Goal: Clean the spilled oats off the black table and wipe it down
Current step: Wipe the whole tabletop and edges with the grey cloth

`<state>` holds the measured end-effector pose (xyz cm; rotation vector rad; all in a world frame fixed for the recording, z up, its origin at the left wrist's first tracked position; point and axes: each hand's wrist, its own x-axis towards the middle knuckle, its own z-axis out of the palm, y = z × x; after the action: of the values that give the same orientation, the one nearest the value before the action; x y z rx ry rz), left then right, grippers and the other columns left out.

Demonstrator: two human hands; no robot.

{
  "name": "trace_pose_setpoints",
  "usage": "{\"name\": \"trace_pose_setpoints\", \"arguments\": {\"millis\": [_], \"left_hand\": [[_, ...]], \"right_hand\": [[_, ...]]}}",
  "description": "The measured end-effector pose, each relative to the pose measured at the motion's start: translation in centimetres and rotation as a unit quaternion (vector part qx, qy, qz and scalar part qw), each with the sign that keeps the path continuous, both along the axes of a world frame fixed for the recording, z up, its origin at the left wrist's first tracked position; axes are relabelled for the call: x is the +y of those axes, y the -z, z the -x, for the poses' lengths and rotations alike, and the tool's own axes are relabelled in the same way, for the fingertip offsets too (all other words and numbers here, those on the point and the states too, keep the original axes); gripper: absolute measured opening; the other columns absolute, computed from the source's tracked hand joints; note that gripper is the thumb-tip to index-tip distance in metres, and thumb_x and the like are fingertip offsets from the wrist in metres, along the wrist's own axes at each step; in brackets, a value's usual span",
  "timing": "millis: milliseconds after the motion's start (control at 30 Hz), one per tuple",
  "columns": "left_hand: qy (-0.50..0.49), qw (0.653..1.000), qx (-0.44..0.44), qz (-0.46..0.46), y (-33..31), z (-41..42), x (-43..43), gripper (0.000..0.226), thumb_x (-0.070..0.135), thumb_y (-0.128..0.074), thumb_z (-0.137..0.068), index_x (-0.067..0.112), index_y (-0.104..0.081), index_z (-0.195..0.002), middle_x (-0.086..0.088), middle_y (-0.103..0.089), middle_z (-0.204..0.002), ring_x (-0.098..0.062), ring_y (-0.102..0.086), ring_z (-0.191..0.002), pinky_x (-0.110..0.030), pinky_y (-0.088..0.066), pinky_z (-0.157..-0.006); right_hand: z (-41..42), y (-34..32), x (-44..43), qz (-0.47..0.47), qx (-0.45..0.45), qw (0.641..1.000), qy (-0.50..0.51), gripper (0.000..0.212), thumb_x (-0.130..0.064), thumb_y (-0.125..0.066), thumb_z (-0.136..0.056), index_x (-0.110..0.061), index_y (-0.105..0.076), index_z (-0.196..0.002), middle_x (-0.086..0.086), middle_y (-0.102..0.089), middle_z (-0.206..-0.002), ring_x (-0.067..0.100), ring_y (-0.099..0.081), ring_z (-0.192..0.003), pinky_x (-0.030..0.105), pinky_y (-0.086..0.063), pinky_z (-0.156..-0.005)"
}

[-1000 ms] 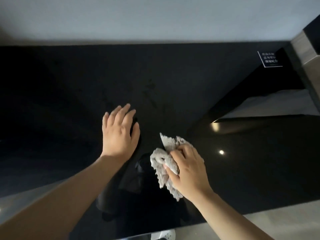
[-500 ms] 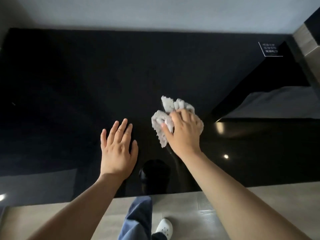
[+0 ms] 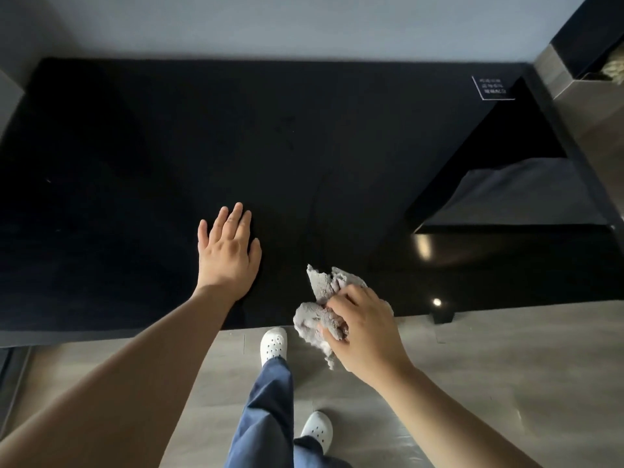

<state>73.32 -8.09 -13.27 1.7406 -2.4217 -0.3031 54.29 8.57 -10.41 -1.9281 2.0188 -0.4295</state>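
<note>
Dragging the grey cloth (image 3: 323,284) back from mid-desk, where it was lying half a second ago, to the near edge of the black desk (image 3: 162,146), with its lower folds now hanging past the rim over the floor (image 3: 506,366). Gripping it in the right hand (image 3: 366,327), fingers curled and bunching the fabric. Keeping the left hand (image 3: 228,251) flat and spread on the surface just to the left, apparently bracing. Finishing a pull stroke, by the look of it, and likely sweeping any remaining crumbs off the edge. Seeing no oats on the dark top, only faint smears farther back near the middle, so probably wiping down rather than gathering. Leaving plenty of open surface to the left and toward the back wall for further strokes. Finding less room on the right, with a wooden cabinet (image 3: 594,123) closing that end, a small sign (image 3: 493,88) sitting in the far corner, and glossy reflections making that part hard to read.
</note>
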Motion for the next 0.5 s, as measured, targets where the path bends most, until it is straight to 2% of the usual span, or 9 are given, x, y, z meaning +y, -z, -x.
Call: {"name": "trace_pose_setpoints", "arguments": {"millis": [100,167,267,367,433,500], "left_hand": [[-0.009,0.999,-0.012,-0.052,-1.5,0.6,-0.2,0.056,0.033,-0.04,-0.097,0.013,-0.029,-0.148,-0.004,-0.017,-0.159,-0.023,-0.009,-0.147,-0.048,-0.006,-0.118],[-0.011,0.996,-0.005,-0.086,-2.9,1.0,0.0,0.055,0.032,-0.044,-0.096,0.012,-0.032,-0.146,-0.006,-0.021,-0.157,-0.025,-0.013,-0.146,-0.047,-0.012,-0.118],[0.003,0.996,0.019,-0.085,-5.1,1.2,1.6,0.05,0.03,-0.048,-0.094,0.013,-0.043,-0.14,-0.007,-0.032,-0.152,-0.026,-0.025,-0.142,-0.044,-0.022,-0.116],[0.01,0.992,0.044,-0.115,-6.8,1.2,3.5,0.047,0.029,-0.05,-0.093,0.013,-0.048,-0.137,-0.005,-0.037,-0.149,-0.025,-0.031,-0.138,-0.041,-0.029,-0.113],[0.007,0.989,0.056,-0.136,-7.6,0.9,4.3,0.045,0.027,-0.051,-0.093,0.013,-0.05,-0.135,-0.004,-0.044,-0.145,-0.023,-0.039,-0.132,-0.038,-0.035,-0.108],[0.0,0.987,0.064,-0.146,-8.4,0.4,4.6,0.042,0.025,-0.051,-0.092,0.013,-0.053,-0.132,-0.003,-0.05,-0.139,-0.022,-0.047,-0.125,-0.033,-0.041,-0.102]], "right_hand": [[0.9,-2.5,0.7,-0.098,-0.042,0.994,-0.017,0.028,-0.039,-0.062,-0.082,-0.027,-0.063,-0.107,-0.013,-0.052,-0.099,0.007,-0.052,-0.091,0.023,-0.045,-0.074],[1.7,-4.4,0.8,-0.14,-0.087,0.986,-0.006,0.032,-0.037,-0.06,-0.086,-0.029,-0.06,-0.117,-0.014,-0.051,-0.102,0.004,-0.053,-0.087,0.015,-0.041,-0.071],[2.9,-6.9,0.4,-0.094,-0.126,0.986,0.05,0.035,-0.033,-0.061,-0.087,-0.04,-0.052,-0.121,-0.015,-0.05,-0.103,0.001,-0.053,-0.083,0.012,-0.039,-0.066],[3.7,-9.3,-0.5,-0.056,-0.143,0.984,0.086,0.043,-0.031,-0.063,-0.086,-0.04,-0.046,-0.125,-0.015,-0.052,-0.112,0.002,-0.053,-0.083,0.016,-0.041,-0.069],[4.1,-10.8,-1.3,-0.057,-0.15,0.982,0.095,0.052,-0.03,-0.064,-0.085,-0.037,-0.041,-0.131,-0.013,-0.051,-0.115,0.002,-0.052,-0.08,0.022,-0.042,-0.072],[4.3,-11.8,-2.2,-0.065,-0.143,0.982,0.103,0.053,-0.029,-0.065,-0.084,-0.033,-0.041,-0.131,-0.012,-0.051,-0.117,0.005,-0.053,-0.086,0.026,-0.044,-0.076]]}}
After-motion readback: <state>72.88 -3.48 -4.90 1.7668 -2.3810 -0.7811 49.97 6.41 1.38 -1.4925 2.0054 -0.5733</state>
